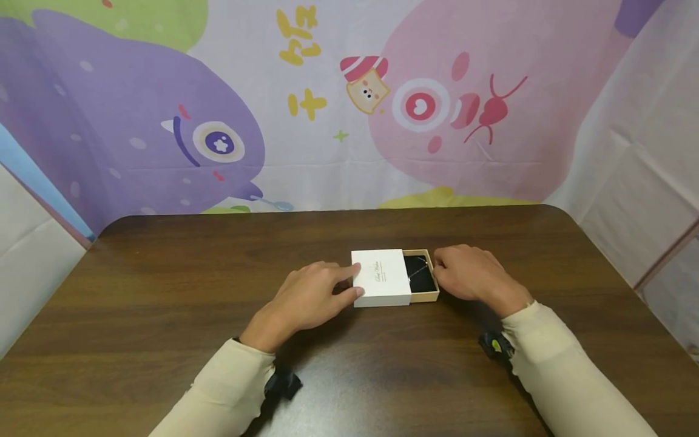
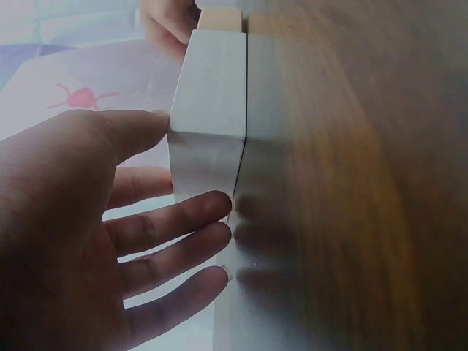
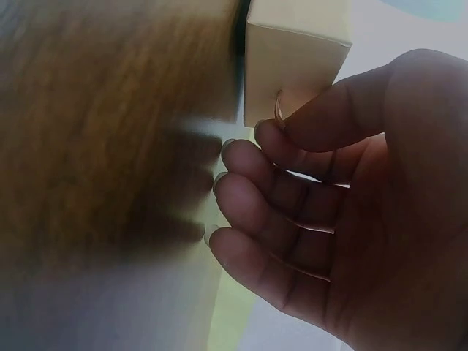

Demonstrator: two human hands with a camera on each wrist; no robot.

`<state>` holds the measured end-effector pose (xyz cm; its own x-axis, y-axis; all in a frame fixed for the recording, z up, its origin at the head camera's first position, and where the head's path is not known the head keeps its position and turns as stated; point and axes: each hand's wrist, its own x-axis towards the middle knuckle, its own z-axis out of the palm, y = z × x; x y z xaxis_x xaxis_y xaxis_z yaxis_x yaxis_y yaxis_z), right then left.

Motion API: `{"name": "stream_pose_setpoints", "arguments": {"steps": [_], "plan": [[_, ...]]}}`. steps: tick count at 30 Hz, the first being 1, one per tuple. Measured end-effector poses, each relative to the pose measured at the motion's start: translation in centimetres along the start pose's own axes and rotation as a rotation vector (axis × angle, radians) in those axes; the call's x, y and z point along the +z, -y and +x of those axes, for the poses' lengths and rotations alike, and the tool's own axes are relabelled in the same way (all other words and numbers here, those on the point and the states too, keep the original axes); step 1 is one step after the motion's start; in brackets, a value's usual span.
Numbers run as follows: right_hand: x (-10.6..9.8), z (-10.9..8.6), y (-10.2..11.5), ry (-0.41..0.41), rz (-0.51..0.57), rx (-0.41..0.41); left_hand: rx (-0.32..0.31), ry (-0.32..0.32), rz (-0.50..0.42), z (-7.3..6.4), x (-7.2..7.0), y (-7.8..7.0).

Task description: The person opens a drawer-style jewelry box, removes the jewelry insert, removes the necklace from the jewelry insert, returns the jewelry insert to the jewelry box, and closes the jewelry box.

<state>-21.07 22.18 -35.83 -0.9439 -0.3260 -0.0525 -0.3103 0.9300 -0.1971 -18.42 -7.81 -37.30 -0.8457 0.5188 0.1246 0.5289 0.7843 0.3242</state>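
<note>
A white box sleeve with small printed lettering lies on the brown table. From its right end a tan drawer sticks partway out. Inside the drawer is a black insert bearing a thin chain necklace; the sleeve covers the rest of it. My left hand touches the sleeve's left end with thumb and index finger, its fingers fairly straight. At the drawer's right end, my right hand pinches a small ribbon pull loop between thumb and index finger, other fingers bent.
The wooden table has rounded far corners. Behind it hangs a cloth backdrop with cartoon figures. Black straps with small devices sit at both wrists, over beige sleeves.
</note>
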Motion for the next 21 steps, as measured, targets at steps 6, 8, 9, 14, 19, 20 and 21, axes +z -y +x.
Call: {"name": "stream_pose_setpoints", "arguments": {"steps": [6,8,9,14,19,20,21], "plan": [[-0.14,0.13,-0.06,0.012,-0.006,0.007,-0.004,-0.003,0.003,0.04,-0.08,0.02],[-0.18,0.13,-0.06,0.015,-0.005,0.008,-0.004,-0.003,0.004,0.04,-0.1,0.02],[-0.19,0.14,-0.06,0.017,-0.005,0.01,-0.004,-0.004,0.002,0.03,-0.11,0.02],[-0.1,0.1,-0.08,0.02,0.003,0.011,-0.008,-0.001,0.002,-0.03,-0.12,-0.03],[-0.04,-0.03,-0.05,0.023,0.003,0.018,-0.01,0.005,0.004,0.0,-0.03,-0.05],[-0.04,-0.05,-0.06,0.024,0.004,0.02,-0.011,0.006,0.004,0.01,-0.02,-0.05],[-0.05,-0.06,-0.07,0.025,0.004,0.021,-0.011,0.005,0.004,0.02,-0.02,-0.07]]}}
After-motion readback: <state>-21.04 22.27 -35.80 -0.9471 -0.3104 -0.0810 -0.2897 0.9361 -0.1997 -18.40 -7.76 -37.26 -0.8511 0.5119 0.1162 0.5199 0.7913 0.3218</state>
